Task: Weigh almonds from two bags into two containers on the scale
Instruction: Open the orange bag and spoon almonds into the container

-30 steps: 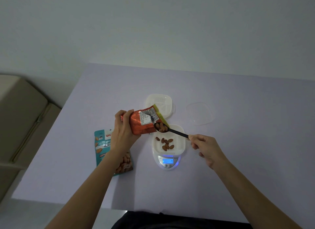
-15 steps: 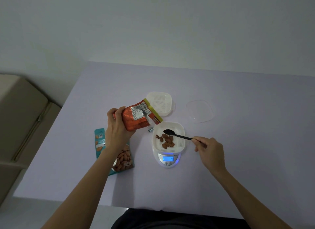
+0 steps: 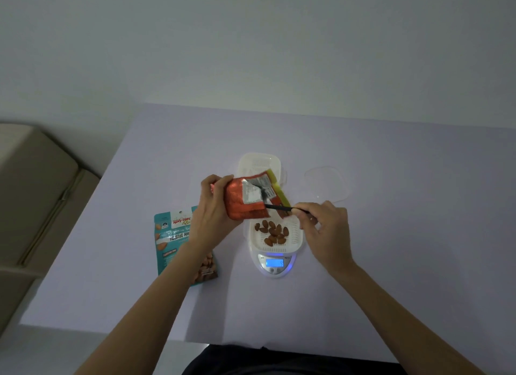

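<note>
My left hand (image 3: 212, 211) grips an orange foil almond bag (image 3: 245, 200), tilted with its mouth toward the right, just above the far edge of the scale. My right hand (image 3: 325, 229) pinches the handle of a black spoon (image 3: 277, 206) whose bowl is inside the bag's mouth. A white container (image 3: 296, 233) holding several almonds (image 3: 272, 232) sits on the small white scale (image 3: 275, 264), whose blue display is lit. A second white container (image 3: 261, 162) stands behind the bag, partly hidden. A teal almond bag (image 3: 178, 240) lies flat under my left wrist.
A clear lid (image 3: 326, 183) lies to the right of the far container. The pale purple table (image 3: 391, 263) ends at a near edge by my body and a left edge; a beige sofa (image 3: 33, 195) stands left of it.
The spoon tipped almonds into the container on the scale, then went back into the orange bag's mouth. My left hand brought the bag back over the scale's far edge.
</note>
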